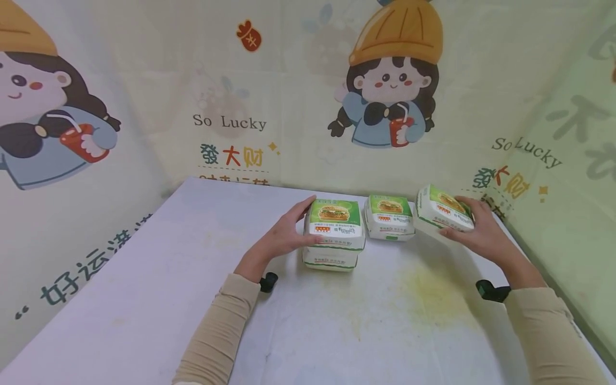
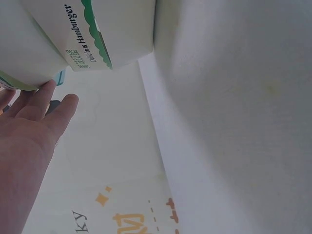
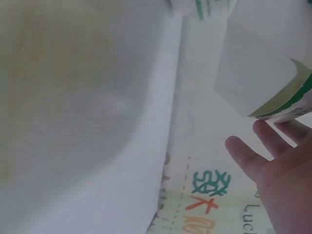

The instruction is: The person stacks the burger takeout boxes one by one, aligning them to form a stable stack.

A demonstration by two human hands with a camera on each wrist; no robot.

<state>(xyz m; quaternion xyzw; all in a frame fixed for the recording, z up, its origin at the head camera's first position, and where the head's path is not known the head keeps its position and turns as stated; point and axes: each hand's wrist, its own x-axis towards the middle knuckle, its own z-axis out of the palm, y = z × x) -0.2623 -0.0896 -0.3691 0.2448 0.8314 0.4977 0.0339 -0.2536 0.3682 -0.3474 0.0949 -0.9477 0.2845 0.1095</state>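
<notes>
My left hand (image 1: 281,232) grips a green-and-white hamburger box (image 1: 336,222) from its left side, thumb at the front and fingers at the back. Directly beneath it is a second hamburger box (image 1: 329,260), its top covered by the upper one. In the left wrist view, the lower box (image 2: 129,34) stands at the table and the fingers lie against the upper box (image 2: 24,48). Off to the right, my right hand (image 1: 481,232) holds another hamburger box (image 1: 440,211), tilted and raised above the table. The right wrist view shows this box's pale underside (image 3: 258,63).
One more hamburger box (image 1: 390,219) sits between the stack and the raised box, near the table's back edge. The white table (image 1: 298,331) has yellowish stains at right. Printed cloth walls (image 1: 298,96) rise behind it and along both sides.
</notes>
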